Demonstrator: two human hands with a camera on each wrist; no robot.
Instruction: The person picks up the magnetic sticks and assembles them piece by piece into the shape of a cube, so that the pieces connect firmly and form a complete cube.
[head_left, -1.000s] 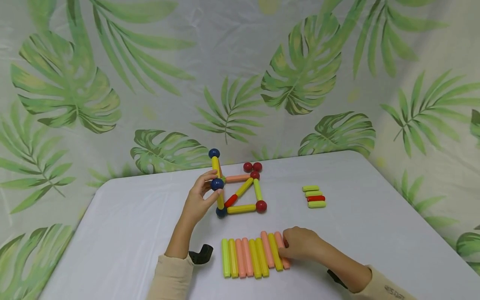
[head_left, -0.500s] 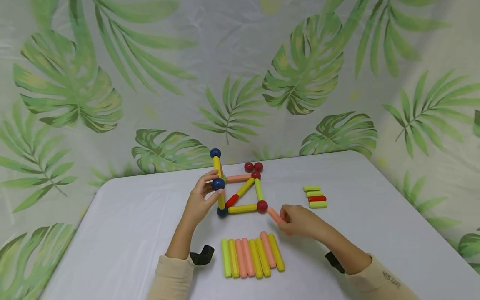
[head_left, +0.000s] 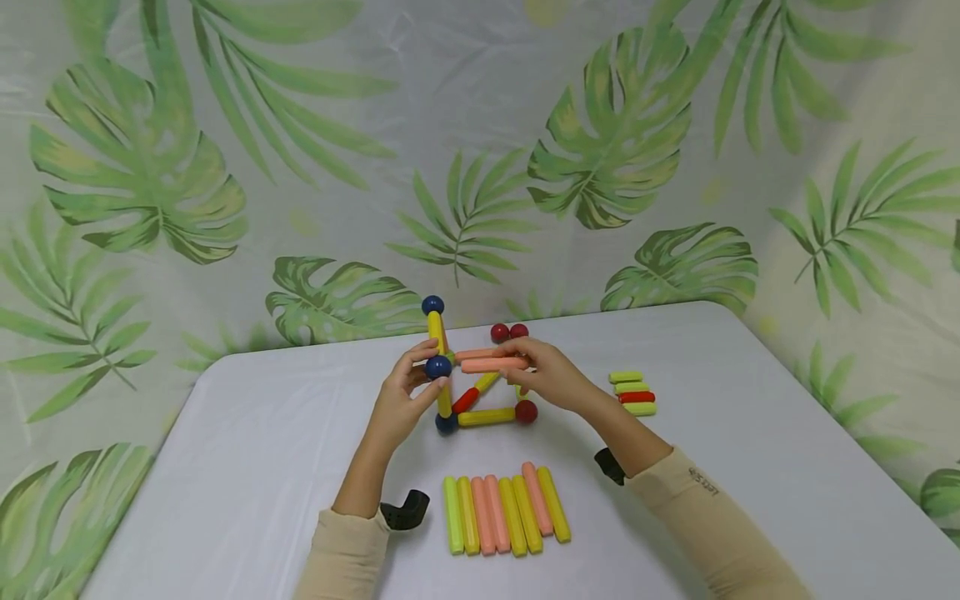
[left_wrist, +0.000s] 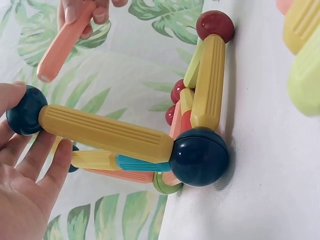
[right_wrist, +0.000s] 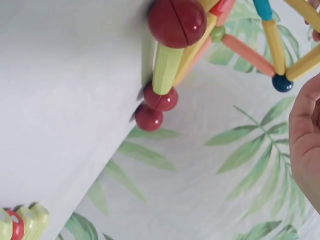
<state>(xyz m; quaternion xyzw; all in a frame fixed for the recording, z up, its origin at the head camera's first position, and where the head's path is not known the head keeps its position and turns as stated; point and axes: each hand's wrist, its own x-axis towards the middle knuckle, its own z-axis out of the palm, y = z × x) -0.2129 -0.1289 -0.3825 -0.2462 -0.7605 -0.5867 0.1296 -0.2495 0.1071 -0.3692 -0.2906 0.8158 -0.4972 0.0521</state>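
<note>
My left hand [head_left: 401, 400] pinches a blue ball [left_wrist: 27, 110] at the top front corner of a rod-and-ball frame. Below that ball a yellow rod [left_wrist: 105, 131] runs down to another blue ball [left_wrist: 199, 156] on the table. My right hand [head_left: 551, 375] pinches one end of a pink rod [head_left: 491, 365], held level over the frame. Its free end points toward the blue ball in my left hand, a short gap apart in the left wrist view. The frame's base has a yellow rod [head_left: 487, 417], a red ball [head_left: 527, 412] and a yellow-and-red diagonal.
Several long rods [head_left: 495, 515] in yellow, pink and green lie in a row near the front. Short green and red rods [head_left: 636, 397] lie to the right. Two red balls [head_left: 509, 332] sit behind the frame. A leaf-patterned cloth [head_left: 480, 167] hangs behind the table.
My right hand has picked up the pink rod from the right end of the row and carried it forward and left over the frame. My left hand stays at the blue ball.
</note>
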